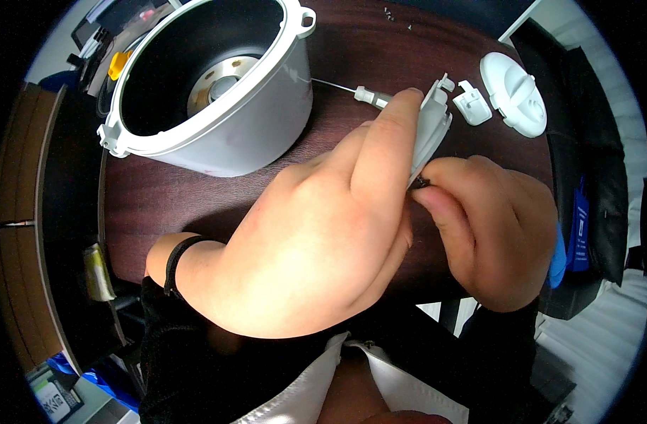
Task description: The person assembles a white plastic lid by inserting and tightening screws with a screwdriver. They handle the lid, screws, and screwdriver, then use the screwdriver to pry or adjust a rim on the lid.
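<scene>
My left hand [323, 219] grips a white plastic part [433, 124], tilted on edge above the table, with much of it hidden behind the fingers. At its lower end my right hand [496, 226] pinches a small dark piece [419, 183] between thumb and forefinger; its kind is too small to make out. Behind the left hand lies a screwdriver [366, 95], its handle partly covered. Further left stands a white rice cooker body [267, 127] without a lid, dark inside, with a round metal heating plate [249, 68] at the bottom.
On the dark wooden table [161, 205], a small white plastic piece [473, 104] and an oval white cover [514, 95] lie beyond my right hand. Several tiny screws [389, 14] are scattered at the far edge. A brown cabinet [19, 162] stands at the left.
</scene>
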### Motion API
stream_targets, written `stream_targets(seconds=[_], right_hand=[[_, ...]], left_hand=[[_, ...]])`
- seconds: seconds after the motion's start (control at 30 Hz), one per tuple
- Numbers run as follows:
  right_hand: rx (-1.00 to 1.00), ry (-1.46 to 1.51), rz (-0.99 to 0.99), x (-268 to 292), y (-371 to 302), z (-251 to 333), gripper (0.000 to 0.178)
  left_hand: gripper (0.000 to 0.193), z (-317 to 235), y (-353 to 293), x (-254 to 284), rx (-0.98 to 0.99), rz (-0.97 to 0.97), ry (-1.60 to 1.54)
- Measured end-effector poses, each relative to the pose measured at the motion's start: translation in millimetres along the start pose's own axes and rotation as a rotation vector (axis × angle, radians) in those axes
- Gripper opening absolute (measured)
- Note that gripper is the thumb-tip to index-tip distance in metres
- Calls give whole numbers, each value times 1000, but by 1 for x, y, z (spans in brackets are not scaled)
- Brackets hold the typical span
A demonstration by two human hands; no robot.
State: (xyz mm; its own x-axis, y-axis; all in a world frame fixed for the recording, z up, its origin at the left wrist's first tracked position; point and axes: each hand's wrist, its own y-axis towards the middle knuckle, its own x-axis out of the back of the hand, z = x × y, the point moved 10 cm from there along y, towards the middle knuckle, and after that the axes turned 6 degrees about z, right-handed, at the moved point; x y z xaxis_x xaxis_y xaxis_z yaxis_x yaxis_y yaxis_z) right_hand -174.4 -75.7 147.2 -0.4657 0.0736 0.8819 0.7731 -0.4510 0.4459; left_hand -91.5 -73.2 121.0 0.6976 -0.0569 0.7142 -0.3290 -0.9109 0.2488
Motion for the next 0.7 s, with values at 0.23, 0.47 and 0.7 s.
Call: stream_targets(seconds=[0.23, 0.47, 0.7], right_hand=[[29, 94, -40, 2, 1, -4, 20], [158, 19, -124, 5, 0, 4, 22], [176, 31, -135, 6, 0, 6, 19]], left_hand=[[66, 2, 0, 1, -10, 12, 4], [65, 2, -1, 4, -23, 5, -16], [65, 1, 0, 4, -49, 5, -45]])
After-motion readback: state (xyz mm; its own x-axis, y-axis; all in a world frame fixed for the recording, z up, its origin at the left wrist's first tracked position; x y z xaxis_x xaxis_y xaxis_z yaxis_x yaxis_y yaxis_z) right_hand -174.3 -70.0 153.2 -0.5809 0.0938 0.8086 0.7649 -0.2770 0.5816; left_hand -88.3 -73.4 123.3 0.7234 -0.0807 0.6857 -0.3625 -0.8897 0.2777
